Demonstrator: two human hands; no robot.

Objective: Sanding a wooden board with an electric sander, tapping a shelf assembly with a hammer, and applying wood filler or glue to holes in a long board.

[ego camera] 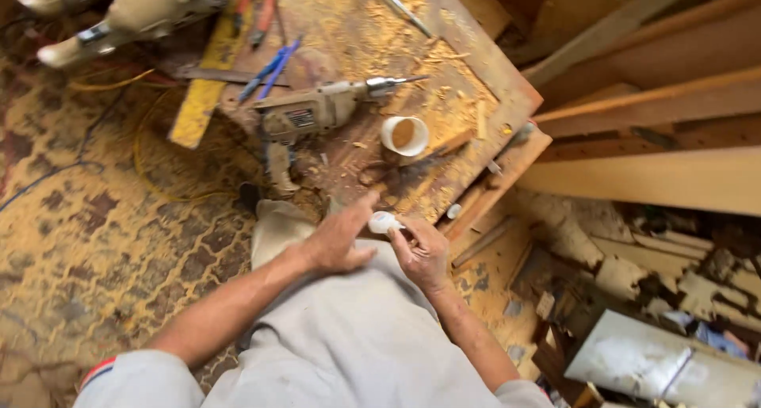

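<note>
Fingers of my right hand pinch small white piece at counter near edge; left hand half-curled, forefinger extended touching it, both forearms converging over lap.

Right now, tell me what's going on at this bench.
A person sits over a low wooden board strewn with sawdust. Both hands meet at a small white object: the right hand grips it in its fingers, and the left hand touches it from the other side. An electric drill lies on the board, beside a small white cup. Blue-handled pliers lie further back.
</note>
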